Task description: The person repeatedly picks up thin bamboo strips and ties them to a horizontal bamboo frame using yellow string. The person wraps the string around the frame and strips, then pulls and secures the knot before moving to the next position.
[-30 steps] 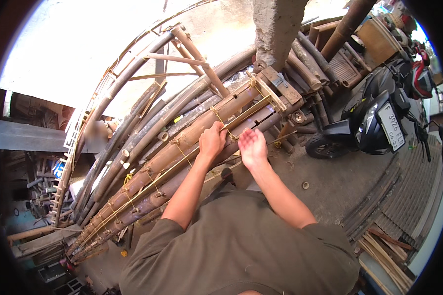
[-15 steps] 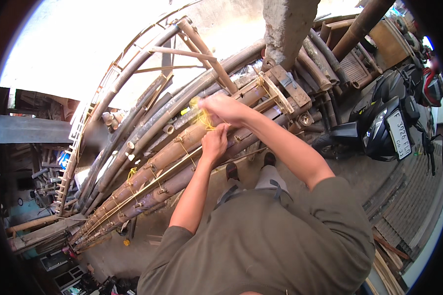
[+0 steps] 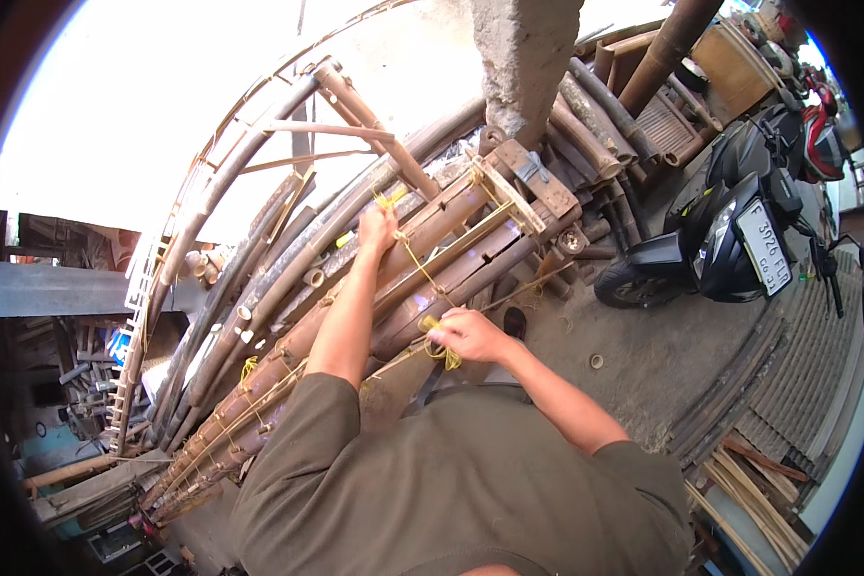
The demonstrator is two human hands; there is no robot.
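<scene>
Yellow cord (image 3: 413, 257) runs slantwise across two long brown bamboo poles that lie side by side. My left hand (image 3: 378, 228) is closed on the cord at the far side of the upper bamboo pole (image 3: 448, 213), with a yellow tuft sticking out beyond the fingers. Just this side of the lower bamboo pole (image 3: 466, 278), my right hand (image 3: 472, 336) grips a looped bundle of the same cord, with loops hanging below the fingers. A thin light strip lies along the poles, and several yellow ties bind them further down to the left.
A wooden end frame (image 3: 509, 197) joins the poles at the upper right, beside a rough concrete pillar (image 3: 523, 67). More bamboo lengths (image 3: 298, 240) lie beyond the poles. A black motorbike (image 3: 730, 240) stands at right, near stacked slats (image 3: 768, 384).
My hands, close together above the poles before, are now apart. The left has moved up and leftward, the right down toward me with the cord bundle. The view has shifted slightly.
</scene>
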